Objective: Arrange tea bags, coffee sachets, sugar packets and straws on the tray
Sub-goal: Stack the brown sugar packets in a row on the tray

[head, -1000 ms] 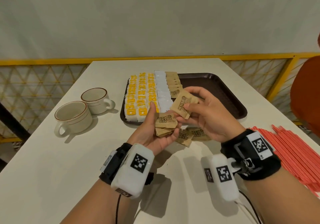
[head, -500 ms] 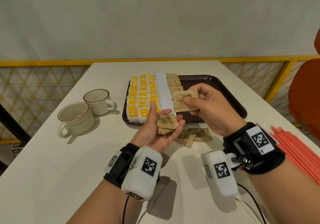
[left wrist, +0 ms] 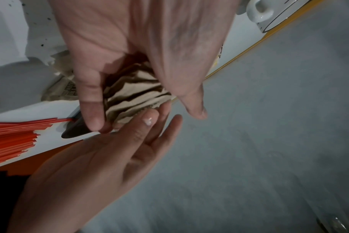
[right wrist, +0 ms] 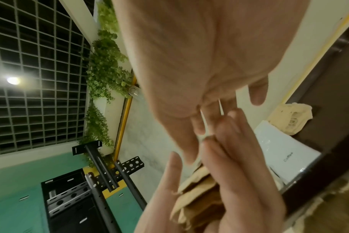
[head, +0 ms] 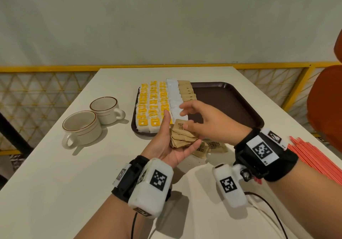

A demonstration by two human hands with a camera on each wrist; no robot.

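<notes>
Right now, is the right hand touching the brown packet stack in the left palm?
Touching. In the head view the right hand's thumb lies on the top packet of the brown packet stack held by the left hand; the left wrist view agrees.

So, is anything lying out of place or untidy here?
Yes. Two or three brown sugar packets lie loose and crooked on the table, outside the tray, while the rows on the tray are neat. The packets in the left hand look crumpled. The red straws are also off the tray.
</notes>
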